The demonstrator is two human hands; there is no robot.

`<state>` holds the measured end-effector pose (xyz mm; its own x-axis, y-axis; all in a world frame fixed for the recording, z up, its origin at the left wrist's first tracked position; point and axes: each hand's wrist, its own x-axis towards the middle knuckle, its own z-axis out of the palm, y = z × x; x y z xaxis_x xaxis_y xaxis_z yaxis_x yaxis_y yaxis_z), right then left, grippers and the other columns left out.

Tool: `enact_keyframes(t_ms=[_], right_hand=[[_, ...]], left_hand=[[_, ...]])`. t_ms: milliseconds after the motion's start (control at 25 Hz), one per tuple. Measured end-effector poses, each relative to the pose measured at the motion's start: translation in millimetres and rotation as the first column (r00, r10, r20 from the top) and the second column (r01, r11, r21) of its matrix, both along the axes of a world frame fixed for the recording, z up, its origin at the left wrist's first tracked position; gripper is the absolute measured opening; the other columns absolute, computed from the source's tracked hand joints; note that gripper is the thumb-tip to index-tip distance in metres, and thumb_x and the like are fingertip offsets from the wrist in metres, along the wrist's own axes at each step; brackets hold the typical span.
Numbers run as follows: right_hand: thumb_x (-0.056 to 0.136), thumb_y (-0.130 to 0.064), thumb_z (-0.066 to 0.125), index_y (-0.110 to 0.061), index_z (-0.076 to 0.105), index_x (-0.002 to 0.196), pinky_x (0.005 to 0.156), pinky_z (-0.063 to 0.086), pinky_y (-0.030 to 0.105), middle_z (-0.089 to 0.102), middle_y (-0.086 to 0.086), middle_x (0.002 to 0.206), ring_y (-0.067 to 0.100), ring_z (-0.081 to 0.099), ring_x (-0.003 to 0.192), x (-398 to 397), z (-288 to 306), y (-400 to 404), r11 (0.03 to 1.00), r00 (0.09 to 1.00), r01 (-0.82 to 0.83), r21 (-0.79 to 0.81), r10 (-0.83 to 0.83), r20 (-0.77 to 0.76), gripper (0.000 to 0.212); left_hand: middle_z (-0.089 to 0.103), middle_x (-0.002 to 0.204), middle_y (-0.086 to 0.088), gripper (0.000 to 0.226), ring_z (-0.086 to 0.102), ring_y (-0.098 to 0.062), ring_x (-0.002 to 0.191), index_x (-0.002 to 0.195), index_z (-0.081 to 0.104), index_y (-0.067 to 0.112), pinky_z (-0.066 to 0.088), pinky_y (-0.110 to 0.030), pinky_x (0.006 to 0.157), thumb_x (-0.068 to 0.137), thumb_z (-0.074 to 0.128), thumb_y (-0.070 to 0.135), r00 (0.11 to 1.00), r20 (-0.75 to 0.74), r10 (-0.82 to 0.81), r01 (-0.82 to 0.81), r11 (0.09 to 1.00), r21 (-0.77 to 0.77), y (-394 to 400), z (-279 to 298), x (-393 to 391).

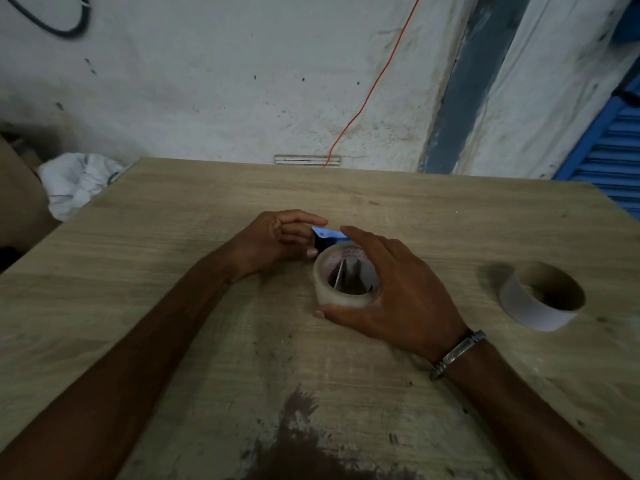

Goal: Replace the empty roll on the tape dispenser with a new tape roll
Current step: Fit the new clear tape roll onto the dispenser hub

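The right hand [391,292] cups the new tape roll [341,289], seating it. The left hand [277,242] pinches the blue dispenser [327,233] steady. The empty core [540,296] lies apart on the desk [173,237].

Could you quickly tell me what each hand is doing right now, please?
Left hand: closed on the blue tape dispenser.
Right hand: curled around the clear tape roll.

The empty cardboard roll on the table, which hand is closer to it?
Right. The right hand grips the new tape roll, left of the empty roll; the left hand is farther left.
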<state>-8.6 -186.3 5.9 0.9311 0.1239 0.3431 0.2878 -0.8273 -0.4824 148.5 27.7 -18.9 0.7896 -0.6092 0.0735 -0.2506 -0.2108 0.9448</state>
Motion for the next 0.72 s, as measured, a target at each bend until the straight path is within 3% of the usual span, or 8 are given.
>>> enact_keyframes(t_ms=[120,240,360,400,520,600,720], right_hand=[[0.062,-0.083,0.074,-0.036,0.035,0.158,0.107,0.046,0.026,0.053,-0.016,0.152,0.005,0.050,0.137,0.1,-6.9,-3.8,0.998,0.999,-0.008,-0.069,0.005,-0.052,0.114],[0.063,-0.086,0.072,-0.034,0.036,0.158,0.107,0.047,0.027,0.051,-0.015,0.155,0.007,0.050,0.139,-2.2,-9.0,-6.2,0.995,0.998,-0.011,-0.101,0.005,-0.060,0.114],[0.061,-0.086,0.072,-0.036,0.036,0.159,0.104,0.048,0.029,0.052,-0.015,0.154,0.007,0.051,0.138,-7.6,-4.3,-5.6,0.995,0.999,0.019,-0.102,-0.022,-0.026,0.115],[0.061,-0.086,0.072,-0.037,0.037,0.158,0.102,0.049,0.029,0.053,-0.015,0.153,0.008,0.053,0.136,-8.7,-3.3,-5.6,0.994,1.000,0.021,-0.107,-0.023,-0.016,0.114],[0.061,-0.086,0.070,-0.035,0.038,0.158,0.100,0.049,0.028,0.054,-0.013,0.153,0.010,0.056,0.135,-8.8,-3.0,-6.5,0.994,1.000,0.016,-0.112,-0.017,-0.008,0.114],[0.061,-0.086,0.071,-0.037,0.038,0.157,0.102,0.046,0.026,0.053,-0.013,0.154,0.009,0.054,0.137,-9.0,-3.2,-6.5,0.993,0.999,0.017,-0.117,-0.022,-0.038,0.113],[0.061,-0.091,0.069,-0.042,0.047,0.150,0.103,0.052,0.029,0.061,-0.016,0.146,0.006,0.061,0.129,-11.7,1.7,-6.7,0.995,0.998,0.064,-0.081,-0.065,-0.010,0.105]], left_hand=[[0.079,0.108,-0.015,0.054,0.076,-0.007,0.094,0.125,0.072,0.012,0.062,-0.022,0.091,0.079,0.083,-0.014,0.998,-0.001,0.067,-0.067,0.998,-0.002,-2.1,3.5,-7.6],[0.082,0.106,-0.013,0.044,0.079,-0.014,0.093,0.114,0.077,0.016,0.064,-0.041,0.097,0.076,0.089,-0.004,0.980,0.087,0.179,-0.181,0.983,0.019,-1.3,8.3,-18.6],[0.079,0.109,-0.005,0.030,0.079,-0.015,0.092,0.111,0.075,0.018,0.065,-0.040,0.083,0.084,0.088,0.012,0.940,0.146,0.309,-0.308,0.951,-0.028,12.7,15.3,-45.8],[0.078,0.112,-0.005,0.029,0.078,-0.016,0.096,0.114,0.074,0.017,0.063,-0.037,0.081,0.088,0.085,0.013,0.955,0.129,0.266,-0.260,0.964,-0.056,17.2,17.0,-59.1],[0.075,0.128,0.000,0.048,0.072,-0.013,0.120,0.127,0.073,0.017,0.060,-0.031,0.097,0.082,0.089,0.013,0.973,0.230,0.012,-0.008,1.000,-0.018,21.3,15.5,-91.0],[0.076,0.126,0.002,0.039,0.073,-0.014,0.119,0.113,0.079,0.015,0.060,-0.033,0.099,0.077,0.092,0.011,0.939,0.343,0.021,-0.010,0.999,-0.033,17.9,7.6,-92.0],[0.077,0.119,0.002,0.019,0.074,-0.013,0.114,0.093,0.082,0.016,0.062,-0.035,0.093,0.078,0.093,0.022,0.926,0.362,0.109,-0.086,0.993,-0.079,13.9,1.2,-90.1]])
